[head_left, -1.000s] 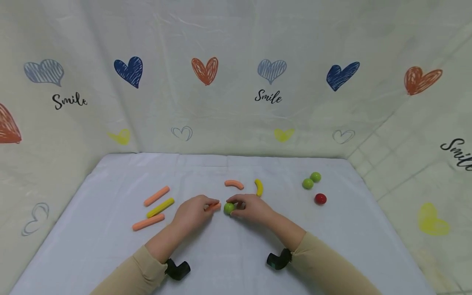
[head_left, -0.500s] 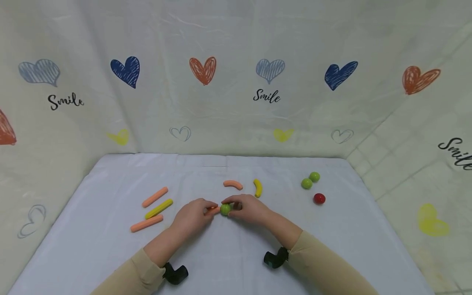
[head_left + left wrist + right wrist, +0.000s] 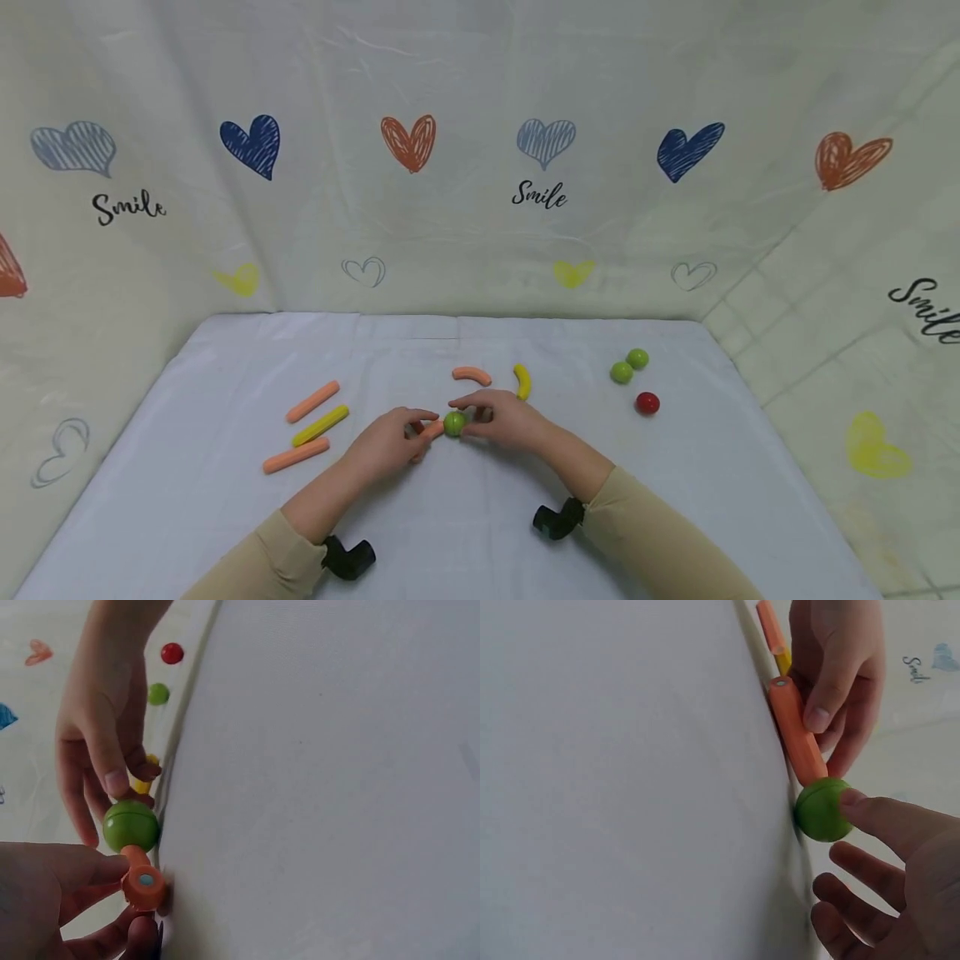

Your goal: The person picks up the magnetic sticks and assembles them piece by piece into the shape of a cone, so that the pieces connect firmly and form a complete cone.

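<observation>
My left hand [image 3: 390,443] pinches an orange toy rod [image 3: 799,735] between thumb and fingers, low over the white cloth. A round, grey metal-looking spot shows in the rod's near end. The rod's other end touches a green ball [image 3: 823,810] with a groove round it. Beside the ball is my right hand [image 3: 510,423]. Its thumb touches the ball in the right wrist view, while the other fingers stand loosely apart from it. Behind the hands lie a curved orange piece [image 3: 472,376] and a curved yellow piece [image 3: 522,381].
Left of the hands lie an orange rod [image 3: 312,402], a yellow rod [image 3: 321,426] and another orange rod [image 3: 296,456]. At the right are two green balls [image 3: 622,372] and a red ball [image 3: 647,403]. A heart-printed cloth [image 3: 465,225] hangs behind the table.
The green ball was brought leftward against the orange rod's end. The right hand's fingers have since loosened from the ball, and the left hand has slid slightly left along the rod.
</observation>
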{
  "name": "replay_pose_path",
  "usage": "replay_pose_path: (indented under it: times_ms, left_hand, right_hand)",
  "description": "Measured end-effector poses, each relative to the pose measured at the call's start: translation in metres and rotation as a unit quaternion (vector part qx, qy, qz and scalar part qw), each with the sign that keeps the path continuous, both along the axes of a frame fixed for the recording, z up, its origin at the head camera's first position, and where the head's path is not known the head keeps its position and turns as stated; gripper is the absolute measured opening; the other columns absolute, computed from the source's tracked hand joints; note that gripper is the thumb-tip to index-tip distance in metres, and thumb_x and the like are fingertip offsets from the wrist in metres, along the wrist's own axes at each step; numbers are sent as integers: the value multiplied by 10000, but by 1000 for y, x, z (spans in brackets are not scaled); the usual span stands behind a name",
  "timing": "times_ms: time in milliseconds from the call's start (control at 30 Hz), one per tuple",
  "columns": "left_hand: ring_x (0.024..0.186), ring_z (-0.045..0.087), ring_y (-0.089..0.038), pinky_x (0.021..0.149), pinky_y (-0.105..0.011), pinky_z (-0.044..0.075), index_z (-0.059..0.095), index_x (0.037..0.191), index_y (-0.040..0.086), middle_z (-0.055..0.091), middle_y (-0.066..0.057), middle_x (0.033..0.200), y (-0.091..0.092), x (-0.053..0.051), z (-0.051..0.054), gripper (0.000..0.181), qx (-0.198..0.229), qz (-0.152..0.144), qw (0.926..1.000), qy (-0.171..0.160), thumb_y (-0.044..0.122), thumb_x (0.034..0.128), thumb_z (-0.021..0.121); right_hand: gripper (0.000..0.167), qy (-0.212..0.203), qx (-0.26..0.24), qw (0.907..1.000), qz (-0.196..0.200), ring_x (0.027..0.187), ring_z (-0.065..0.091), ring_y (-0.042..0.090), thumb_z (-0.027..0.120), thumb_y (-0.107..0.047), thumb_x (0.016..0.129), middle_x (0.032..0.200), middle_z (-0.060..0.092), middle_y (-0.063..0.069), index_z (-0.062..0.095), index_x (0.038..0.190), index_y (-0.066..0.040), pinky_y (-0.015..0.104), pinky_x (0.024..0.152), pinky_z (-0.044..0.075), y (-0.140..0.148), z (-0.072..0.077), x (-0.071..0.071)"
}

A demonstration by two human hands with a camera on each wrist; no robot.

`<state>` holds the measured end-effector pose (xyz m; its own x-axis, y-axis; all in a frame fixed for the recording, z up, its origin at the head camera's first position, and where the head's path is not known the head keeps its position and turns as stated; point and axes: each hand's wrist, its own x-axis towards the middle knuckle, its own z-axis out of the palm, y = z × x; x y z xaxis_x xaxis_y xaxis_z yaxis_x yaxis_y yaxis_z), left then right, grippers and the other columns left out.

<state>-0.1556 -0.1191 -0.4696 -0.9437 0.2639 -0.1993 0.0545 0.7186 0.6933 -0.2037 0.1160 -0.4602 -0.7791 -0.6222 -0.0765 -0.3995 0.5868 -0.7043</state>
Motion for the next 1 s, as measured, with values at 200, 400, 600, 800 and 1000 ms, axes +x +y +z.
replay_pose_path:
  times_ms: [200, 400, 600, 800, 1000]
  left_hand:
    - [763, 576, -133, 723, -341, 460, 671, 1287, 238, 624, 13, 1029, -5, -3, -3, 346, 305, 161, 9988, -348, 338, 956, 668]
    - [865, 547, -150, 744, -336, 453, 691, 1272, 241, 640, 25, 1065, -8, -4, -3, 336, 395, 245, 9974, -553, 295, 940, 692]
    - [903, 551, -156, 780, -354, 465, 695, 1274, 224, 652, 16, 1094, -7, -5, -1, 340, 512, 304, 9959, -674, 256, 935, 697]
    - [916, 553, -160, 809, -367, 465, 698, 1270, 221, 658, 22, 1084, -5, -5, -1, 342, 595, 317, 9951, -717, 266, 931, 702]
    - [926, 562, -157, 829, -383, 470, 702, 1265, 214, 667, 26, 1073, -4, -5, 1, 337, 602, 324, 9951, -711, 291, 937, 694]
  right_hand:
    - [400, 99, -191, 9995, -230, 952, 601, 138, 758, -244, 895, 1247, 660, -60, 688, 1284, -188, 282, 747, 508, 7, 6, -7]
    - [381, 123, -263, 9979, -579, 966, 602, 137, 754, -241, 898, 1248, 674, -9, 695, 1258, -135, 337, 813, 501, 16, 16, -14]
    - [383, 210, 173, 9943, -1027, 967, 595, 117, 756, -292, 893, 1204, 662, -48, 696, 1269, -247, 330, 789, 505, 24, 24, -24]
    - [398, 59, 255, 9923, -1208, 966, 586, 170, 750, -278, 900, 1228, 662, 17, 685, 1291, -252, 301, 686, 503, 26, 26, -36]
    - [389, 23, 492, 9913, -1224, 988, 587, 165, 723, -295, 920, 1225, 657, 5, 678, 1302, -235, 307, 717, 503, 20, 26, -47]
